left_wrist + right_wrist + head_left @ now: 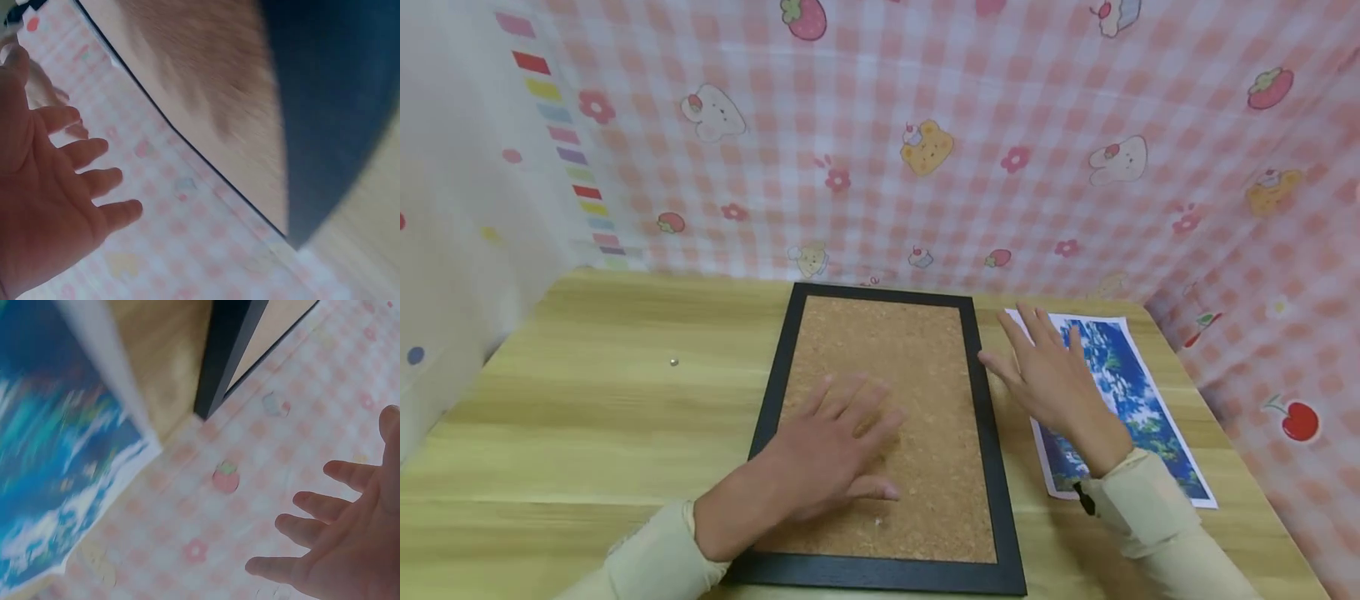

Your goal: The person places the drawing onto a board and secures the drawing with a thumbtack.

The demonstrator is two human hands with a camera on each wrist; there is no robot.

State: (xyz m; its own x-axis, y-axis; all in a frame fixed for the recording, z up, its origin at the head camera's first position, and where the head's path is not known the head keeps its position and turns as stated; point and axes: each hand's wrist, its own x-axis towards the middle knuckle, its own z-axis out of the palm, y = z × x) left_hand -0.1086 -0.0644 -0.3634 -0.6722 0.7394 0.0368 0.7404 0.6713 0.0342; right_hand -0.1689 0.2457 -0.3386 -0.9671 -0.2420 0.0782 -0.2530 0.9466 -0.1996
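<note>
A cork board [917,433] in a black frame [985,417] lies on the wooden table. My left hand [831,454] is over the lower left of the cork, fingers spread; the left wrist view shows that hand [69,187] holding nothing, with its shadow on the cork. To the right, my right hand [1052,379] hovers with spread fingers over the upper left part of a printed picture [1138,400] of blue and green foliage-like shapes. The right wrist view shows this hand [350,531] with nothing in it, apart from the paper [56,469].
A small shiny round thing [673,362] sits on the table [595,433] left of the board. A tiny whitish speck [877,522] shows low on the cork. Pink checked cloth [865,100] hangs behind and at the right; a pale cloth [452,192] is at the left.
</note>
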